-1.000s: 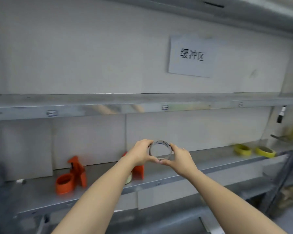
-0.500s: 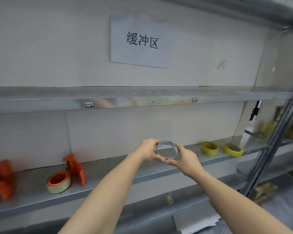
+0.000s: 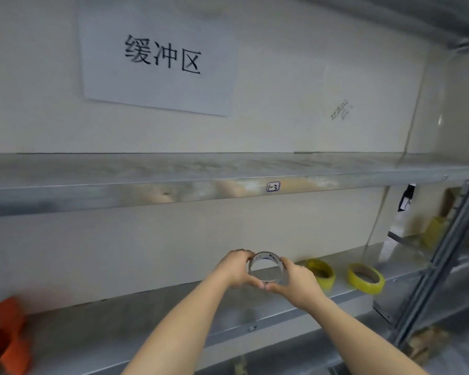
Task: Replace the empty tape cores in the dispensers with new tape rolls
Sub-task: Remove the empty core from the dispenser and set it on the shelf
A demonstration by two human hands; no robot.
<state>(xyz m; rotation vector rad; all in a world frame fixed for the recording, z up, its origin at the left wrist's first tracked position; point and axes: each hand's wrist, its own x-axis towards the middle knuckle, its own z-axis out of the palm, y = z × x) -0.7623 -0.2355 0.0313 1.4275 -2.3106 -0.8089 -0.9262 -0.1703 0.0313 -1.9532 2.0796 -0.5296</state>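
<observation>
A: Shelving first. Metal rack, upper shelf (image 3: 228, 169) bare along its front lip, lower shelf (image 3: 119, 320) carrying the work. Paper sign (image 3: 157, 58) on the wall above.

B: Dispensers?

A: One orange dispenser (image 3: 7, 334) at far left of the lower shelf, cut by the frame and blurred. Cannot tell whether it holds a core. Two yellow tape rolls (image 3: 364, 277) lie flat at the right, just beside each other, near the rack upright (image 3: 444, 261).

B: And the hands?

A: Both raised over the lower shelf, mid-frame. Left hand (image 3: 234, 267) and right hand (image 3: 299, 278) share one pale ring (image 3: 267, 270), thin-walled with faint print inside: an empty core by the look, though a thin clear roll is possible. Fingers of each hand curl narrowly around its rim, thumbs meeting underneath.

B: Step in hand?

A: My reading: the spent core is out and being carried toward the roll end. Next move calls for setting it down on bare shelf short of the nearer yellow roll, then freeing one hand for a fresh roll.

B: Room?

A: Plenty of open shelf between the dispenser and the rolls. Watch the upper shelf lip overhead and the lower shelf's front edge; the nearer roll sits just right of the right hand.
</observation>
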